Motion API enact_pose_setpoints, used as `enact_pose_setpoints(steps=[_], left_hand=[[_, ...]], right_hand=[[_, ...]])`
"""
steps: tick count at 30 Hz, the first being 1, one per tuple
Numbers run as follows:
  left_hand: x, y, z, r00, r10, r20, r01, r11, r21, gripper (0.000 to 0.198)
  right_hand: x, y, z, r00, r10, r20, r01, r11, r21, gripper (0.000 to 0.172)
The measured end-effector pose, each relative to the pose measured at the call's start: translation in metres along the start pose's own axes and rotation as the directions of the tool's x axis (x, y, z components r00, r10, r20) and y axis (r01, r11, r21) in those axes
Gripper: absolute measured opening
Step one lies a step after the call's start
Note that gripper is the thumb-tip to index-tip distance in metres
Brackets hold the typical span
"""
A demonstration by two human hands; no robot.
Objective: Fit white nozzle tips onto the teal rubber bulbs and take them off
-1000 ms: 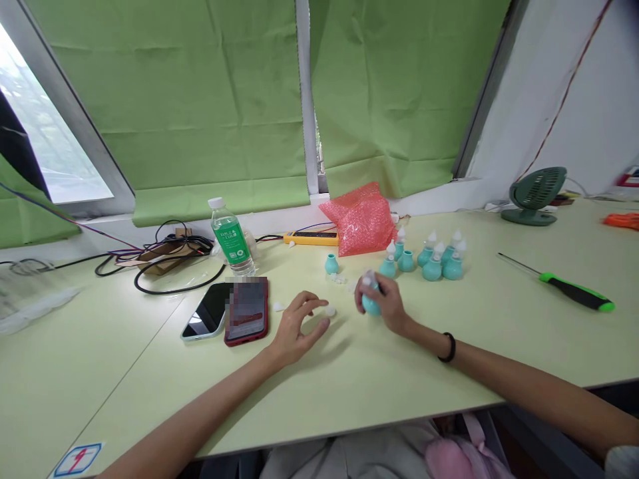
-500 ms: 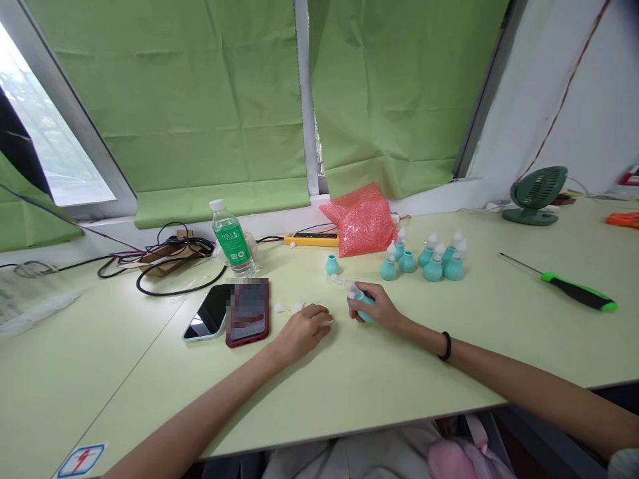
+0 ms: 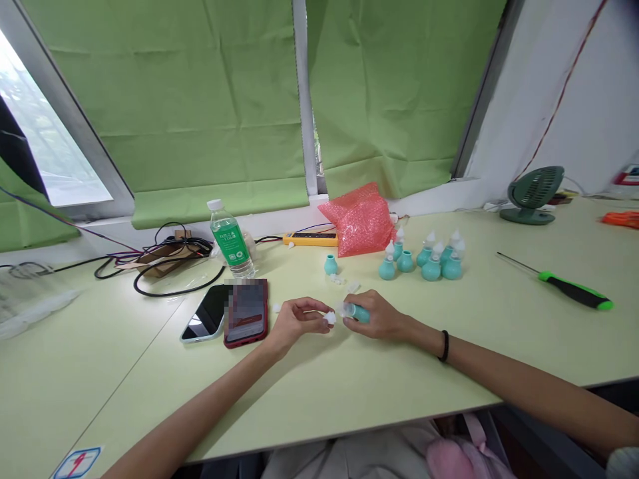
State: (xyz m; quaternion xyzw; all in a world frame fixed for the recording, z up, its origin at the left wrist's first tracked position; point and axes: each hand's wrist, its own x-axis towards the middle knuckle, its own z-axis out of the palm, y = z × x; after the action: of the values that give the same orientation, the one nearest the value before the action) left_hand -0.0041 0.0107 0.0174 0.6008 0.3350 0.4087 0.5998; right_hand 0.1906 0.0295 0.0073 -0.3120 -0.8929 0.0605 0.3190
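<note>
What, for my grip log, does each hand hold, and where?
Right hand grips a teal bulb around its body; left hand pinches a white cap between fingertips.

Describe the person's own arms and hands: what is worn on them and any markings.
The left hand and the right hand wear no gloves, and no rings show. The left forearm and the right forearm have no sleeves. The right wrist carries a thin black band; the left wrist carries nothing. A bit of pale fabric at the lower right corner may be a sleeve edge.
</note>
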Motion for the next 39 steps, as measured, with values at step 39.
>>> enact_pose_setpoints(steps=[39], left_hand=[[0.0,0.0,-0.009,0.996,-0.016,0.091,-0.01,0.962,0.272,0.027]], right_hand=[[-0.005,-0.016,0.007,0.973,-0.069,0.221,0.181,0.821,-0.541,0.029]])
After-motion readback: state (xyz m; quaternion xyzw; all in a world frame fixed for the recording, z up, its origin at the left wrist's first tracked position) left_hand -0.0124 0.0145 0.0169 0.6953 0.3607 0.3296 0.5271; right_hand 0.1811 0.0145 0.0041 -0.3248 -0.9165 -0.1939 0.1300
